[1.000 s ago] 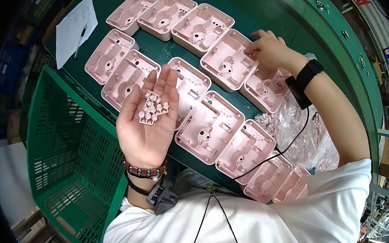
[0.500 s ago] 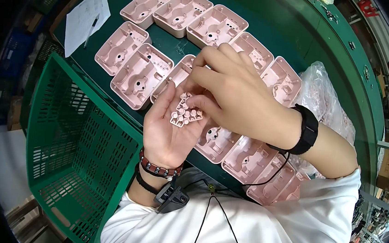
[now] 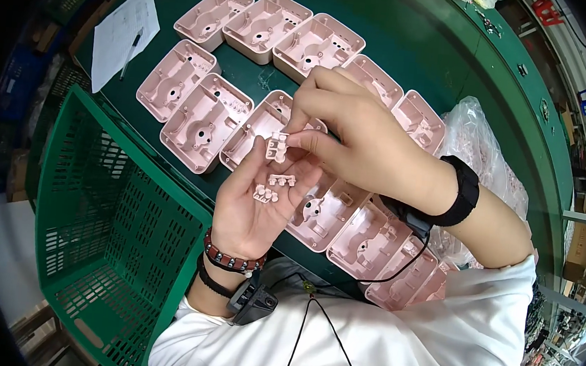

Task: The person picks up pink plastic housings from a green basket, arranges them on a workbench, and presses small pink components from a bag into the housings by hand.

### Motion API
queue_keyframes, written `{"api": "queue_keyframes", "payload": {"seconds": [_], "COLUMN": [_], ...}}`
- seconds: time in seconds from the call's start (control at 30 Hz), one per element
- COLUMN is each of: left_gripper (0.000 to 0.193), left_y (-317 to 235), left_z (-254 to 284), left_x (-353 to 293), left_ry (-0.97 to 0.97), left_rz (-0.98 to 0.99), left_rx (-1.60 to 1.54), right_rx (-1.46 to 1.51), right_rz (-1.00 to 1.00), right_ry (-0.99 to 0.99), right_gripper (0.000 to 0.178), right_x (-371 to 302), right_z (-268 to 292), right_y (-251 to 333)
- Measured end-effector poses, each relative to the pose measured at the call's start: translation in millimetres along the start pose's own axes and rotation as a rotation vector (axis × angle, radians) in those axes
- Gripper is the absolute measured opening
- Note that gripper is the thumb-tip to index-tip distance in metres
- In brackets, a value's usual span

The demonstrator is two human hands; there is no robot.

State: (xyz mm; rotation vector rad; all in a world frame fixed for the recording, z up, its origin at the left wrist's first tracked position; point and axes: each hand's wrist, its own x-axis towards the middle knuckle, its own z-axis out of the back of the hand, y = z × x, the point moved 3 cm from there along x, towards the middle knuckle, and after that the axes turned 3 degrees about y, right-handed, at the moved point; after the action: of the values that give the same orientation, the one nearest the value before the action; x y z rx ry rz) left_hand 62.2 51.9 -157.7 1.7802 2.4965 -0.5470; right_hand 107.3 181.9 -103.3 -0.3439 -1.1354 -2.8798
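I'm watching over the head camera: the green table [image 3: 417, 37] runs to the right of the green basket [image 3: 97, 187], whose near end reaches the lower edge of my view. Far right of the basket, there's a clear plastic bag [image 3: 487, 151], its near part behind the right forearm, its pinkish contents blurred. Right of the basket sit the pink housings [image 3: 206, 123], open side up; both hands mask the middle ones, and the white shirt [image 3: 334, 347] covers part of the nearest. Now the right hand [image 3: 358, 119], right of the basket: its grip is pinched on a small pink part [image 3: 277, 148], fingertips half covering it. Just below, nearer the basket, the left hand [image 3: 252, 214] lies palm up, its grip loose and spread. Beyond the basket, a white sheet [image 3: 121, 35] carries faint marks, too small for me to read, with a pen [image 3: 132, 50] across its edge. Smallest, right of the basket: loose pink pieces [image 3: 281, 180] on that palm, fine detail unclear.
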Motion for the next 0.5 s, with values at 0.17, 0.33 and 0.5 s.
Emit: {"api": "queue_keyframes", "payload": {"seconds": [0.17,0.33,0.5], "left_gripper": [0.039,0.036,0.028], "left_y": [-0.3,-3.3,-3.9], "left_z": [-1.4,2.5,4.7], "left_x": [-0.5,-3.0,-1.6], "left_ry": [-0.008,0.093,0.280], "left_rz": [-0.049,0.007,0.115], "left_rx": [0.120,0.203,0.127], "right_rx": [-0.363,0.053,0.278], "right_rz": [0.210,0.104,0.181], "right_ry": [-0.025,-0.038,-0.070], "right_gripper": [0.015,0.011,0.012], "right_x": [-5.5,-1.7,-4.4], "right_z": [5.5,8.3,4.3], "right_y": [21.0,2.7,-0.8]}}
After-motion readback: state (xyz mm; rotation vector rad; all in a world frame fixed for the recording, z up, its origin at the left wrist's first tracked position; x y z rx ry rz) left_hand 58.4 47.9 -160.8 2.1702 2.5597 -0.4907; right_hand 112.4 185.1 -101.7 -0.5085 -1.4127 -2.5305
